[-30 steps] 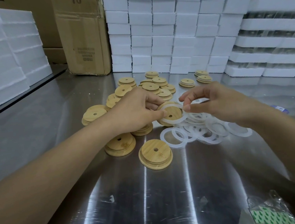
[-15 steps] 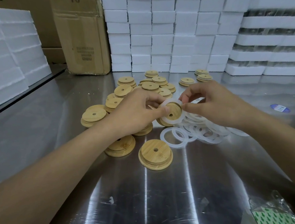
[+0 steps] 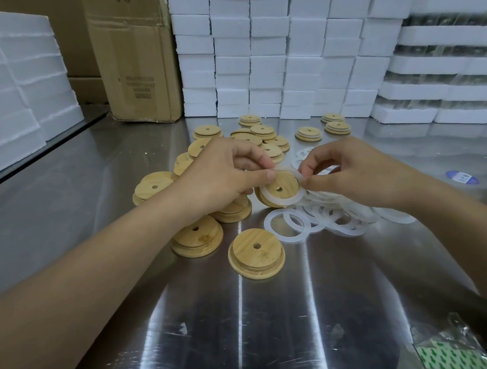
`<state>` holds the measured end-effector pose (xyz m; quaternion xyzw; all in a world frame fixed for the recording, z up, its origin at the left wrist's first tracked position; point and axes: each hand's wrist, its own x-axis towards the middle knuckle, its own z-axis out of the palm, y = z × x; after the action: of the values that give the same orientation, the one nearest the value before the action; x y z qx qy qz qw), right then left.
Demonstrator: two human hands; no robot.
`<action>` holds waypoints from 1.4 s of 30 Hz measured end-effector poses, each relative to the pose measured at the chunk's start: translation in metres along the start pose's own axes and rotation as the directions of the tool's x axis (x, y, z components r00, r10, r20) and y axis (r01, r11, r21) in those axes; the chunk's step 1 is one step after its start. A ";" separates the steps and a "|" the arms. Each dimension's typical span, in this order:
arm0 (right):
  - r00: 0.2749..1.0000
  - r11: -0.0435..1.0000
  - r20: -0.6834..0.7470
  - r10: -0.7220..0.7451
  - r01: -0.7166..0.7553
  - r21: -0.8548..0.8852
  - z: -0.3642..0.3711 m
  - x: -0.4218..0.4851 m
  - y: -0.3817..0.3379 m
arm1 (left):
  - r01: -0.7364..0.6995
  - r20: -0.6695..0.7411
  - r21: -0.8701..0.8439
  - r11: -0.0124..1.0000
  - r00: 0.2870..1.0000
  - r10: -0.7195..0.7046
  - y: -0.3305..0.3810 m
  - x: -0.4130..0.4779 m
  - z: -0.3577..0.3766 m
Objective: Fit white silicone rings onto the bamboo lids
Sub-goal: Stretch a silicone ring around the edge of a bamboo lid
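Bamboo lid [image 3: 287, 181] sits tilted, gripped by the left hand [image 3: 221, 177], while the right hand [image 3: 352, 175] pinches the white ring [image 3: 267, 196] around it.

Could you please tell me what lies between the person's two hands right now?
In the head view, a bamboo lid with a white silicone ring around it: the left hand grips the lid, the right hand pinches the ring.

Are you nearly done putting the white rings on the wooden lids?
Not nearly. A few lids at the back look ringed already. Right now the left hand holds one lid while the right hand pinches a ring onto it. Bare lids in front and a heap of loose rings wait on the table.
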<state>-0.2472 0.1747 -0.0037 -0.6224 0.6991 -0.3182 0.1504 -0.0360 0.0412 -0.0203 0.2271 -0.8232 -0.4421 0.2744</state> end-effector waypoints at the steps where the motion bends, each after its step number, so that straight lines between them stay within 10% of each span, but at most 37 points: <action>1: 1.000 1.000 0.007 0.000 0.000 0.005 -0.001 0.000 0.000 | 0.018 0.015 -0.011 1.000 1.000 -0.018 0.001 0.000 -0.001; 33: 1.000 0.996 0.002 -0.006 0.006 -0.090 0.002 -0.001 0.004 | 0.050 0.057 0.171 0.984 0.996 -0.061 0.006 -0.002 -0.013; 42: 0.961 0.965 -0.094 -0.261 0.257 -0.052 0.017 -0.002 -0.007 | -0.046 0.051 0.200 0.979 0.998 0.036 0.010 -0.004 -0.003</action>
<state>-0.2312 0.1717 -0.0126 -0.6945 0.6245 -0.3522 0.0603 -0.0325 0.0467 -0.0113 0.2261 -0.8744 -0.3562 0.2395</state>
